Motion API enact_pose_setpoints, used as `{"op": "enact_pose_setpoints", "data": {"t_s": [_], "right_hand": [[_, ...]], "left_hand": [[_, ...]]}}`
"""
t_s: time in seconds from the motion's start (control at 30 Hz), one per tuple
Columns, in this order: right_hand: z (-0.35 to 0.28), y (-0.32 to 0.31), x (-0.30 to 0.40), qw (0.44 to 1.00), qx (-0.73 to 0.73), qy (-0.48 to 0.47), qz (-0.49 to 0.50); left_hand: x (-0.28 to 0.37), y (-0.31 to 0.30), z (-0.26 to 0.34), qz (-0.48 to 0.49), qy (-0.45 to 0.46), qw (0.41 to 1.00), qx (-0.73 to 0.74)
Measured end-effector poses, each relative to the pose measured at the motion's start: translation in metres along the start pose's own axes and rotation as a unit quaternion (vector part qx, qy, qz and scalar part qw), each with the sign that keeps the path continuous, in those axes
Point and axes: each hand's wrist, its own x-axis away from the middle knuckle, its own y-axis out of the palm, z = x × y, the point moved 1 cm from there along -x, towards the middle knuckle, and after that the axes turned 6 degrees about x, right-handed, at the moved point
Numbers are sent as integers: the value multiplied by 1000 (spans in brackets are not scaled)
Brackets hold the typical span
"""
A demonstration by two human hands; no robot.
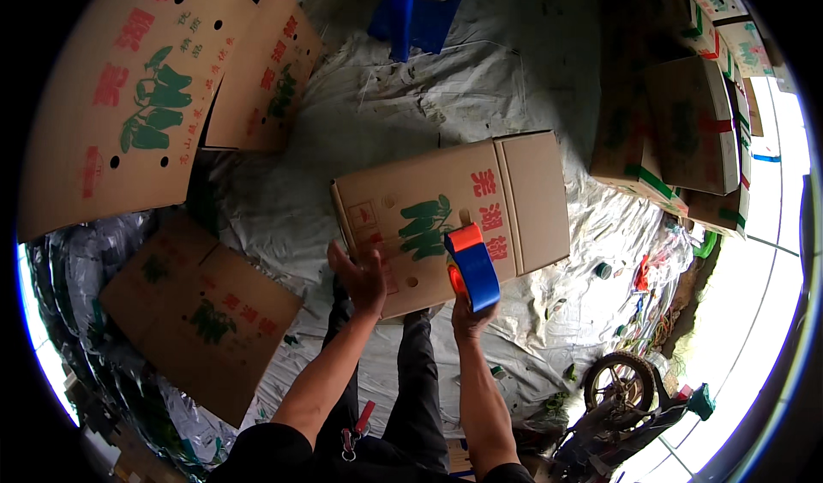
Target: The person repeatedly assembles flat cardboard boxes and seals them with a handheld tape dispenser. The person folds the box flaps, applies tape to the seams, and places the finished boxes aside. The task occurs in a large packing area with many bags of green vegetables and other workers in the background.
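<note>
In front of my legs lies a printed cardboard carton (443,187), its long side slanting up to the right. Green peppers and red characters are printed on its upper face, and a plain flap (535,203) is at its right end. My right hand (474,319) grips a tape dispenser (464,237) loaded with a roll of blue tape (481,280), held over the carton's near side. Spread at the carton's near left corner are the fingers of my left hand (363,280), which holds nothing. Whether it touches the cardboard, I cannot tell.
Large printed cartons (151,91) stand at upper left, above a flattened carton (206,316). Taped boxes (691,123) are stacked at right. A blue-legged metal stand (402,26) is at the top. Plastic sheeting (411,97) covers the floor; a wheeled vehicle (620,386) is at lower right.
</note>
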Motion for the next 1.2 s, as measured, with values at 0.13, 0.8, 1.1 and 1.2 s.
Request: {"op": "enact_pose_setpoints", "data": {"t_s": [0.13, 0.8, 1.1, 1.2], "right_hand": [[-5, -34, -41, 986, 19, -168, 5], [-13, -58, -87, 987, 59, -146, 16], [24, -41, -89, 989, 98, -97, 51], [30, -48, -87, 988, 102, -98, 62]], "left_hand": [[-29, -14, 81, -252, -104, 890, 365], [-150, 139, 174, -409, -150, 838, 329], [-175, 268, 114, -517, 112, 846, -68], [-175, 260, 125, -411, 151, 874, -210]]}}
